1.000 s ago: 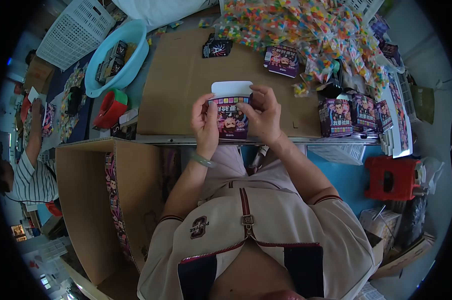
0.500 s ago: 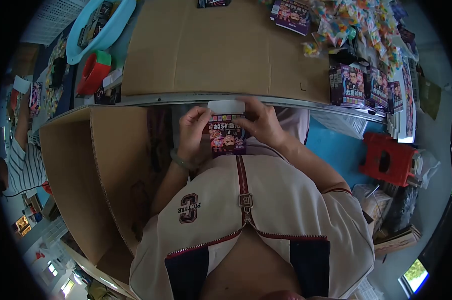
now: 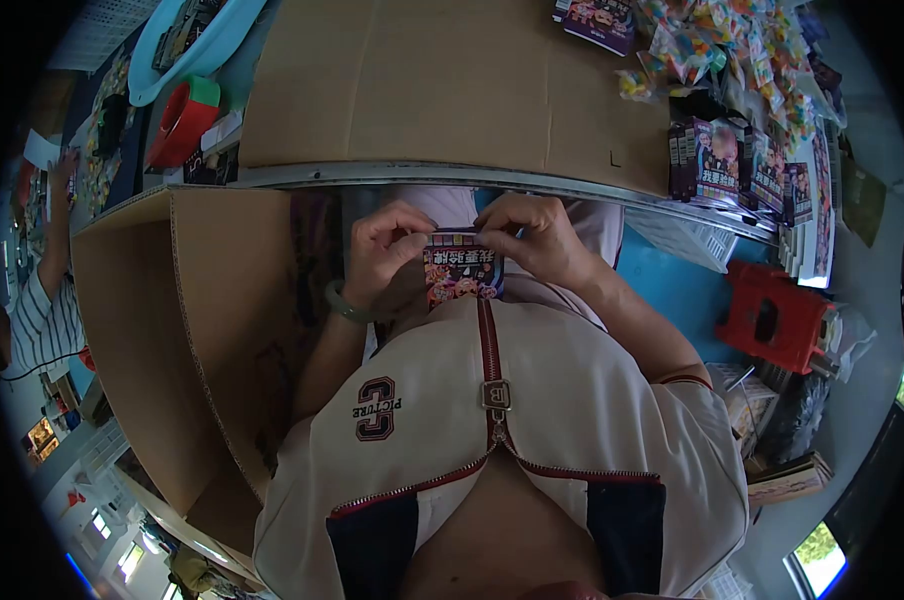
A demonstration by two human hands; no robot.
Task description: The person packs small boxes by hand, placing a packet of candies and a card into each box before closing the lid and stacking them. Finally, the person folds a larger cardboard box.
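A small purple printed card box (image 3: 464, 274) is held in front of my chest, just below the table edge. My left hand (image 3: 384, 252), with a bangle on its wrist, pinches the box's upper left corner between thumb and fingers. At the upper right corner, my right hand (image 3: 537, 238) grips the box with its thumb on the printed face. The white flap does not show, and the top edge lies between both hands. What is inside the box is hidden.
A cardboard sheet (image 3: 402, 90) covers the table. Similar boxes (image 3: 717, 160) and wrapped colourful pieces (image 3: 702, 45) lie at right. Tape rolls (image 3: 180, 130) and a blue basket (image 3: 207, 50) are at left. Beside me stand a large carton (image 3: 237, 300) and a red stool (image 3: 772, 315). Another person's arm (image 3: 57, 235) is far left.
The white flap that stood up from the box has been folded over out of sight. Both hands have come to the top corners. The view has shifted slightly.
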